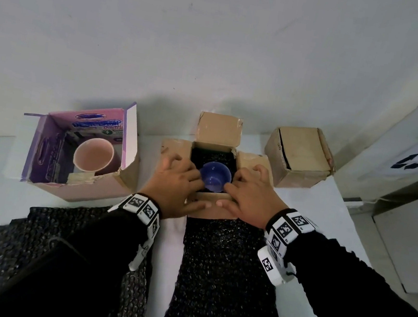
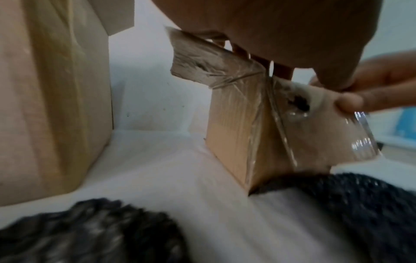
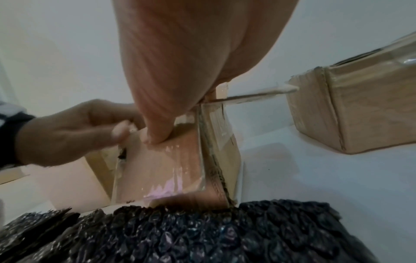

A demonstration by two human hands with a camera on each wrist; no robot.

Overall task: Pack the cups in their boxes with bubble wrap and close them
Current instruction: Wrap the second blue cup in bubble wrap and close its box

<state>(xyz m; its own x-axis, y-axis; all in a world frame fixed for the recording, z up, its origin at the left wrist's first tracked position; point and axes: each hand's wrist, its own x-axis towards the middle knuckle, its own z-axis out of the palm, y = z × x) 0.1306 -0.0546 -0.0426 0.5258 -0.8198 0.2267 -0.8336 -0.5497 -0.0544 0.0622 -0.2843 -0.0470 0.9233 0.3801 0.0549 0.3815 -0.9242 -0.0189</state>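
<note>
Fingers (image 1: pixel 194 176) around blue cup (image 1: pixel 214 177)

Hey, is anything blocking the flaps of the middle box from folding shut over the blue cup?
Nothing visible does. The blue cup sits down inside the middle box on black bubble wrap. Only the left hand and right hand rest across its flaps.

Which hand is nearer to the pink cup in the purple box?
Left. The left hand is at the open brown box beside the pink cup; the right hand is farther, beyond the blue cup.
</note>
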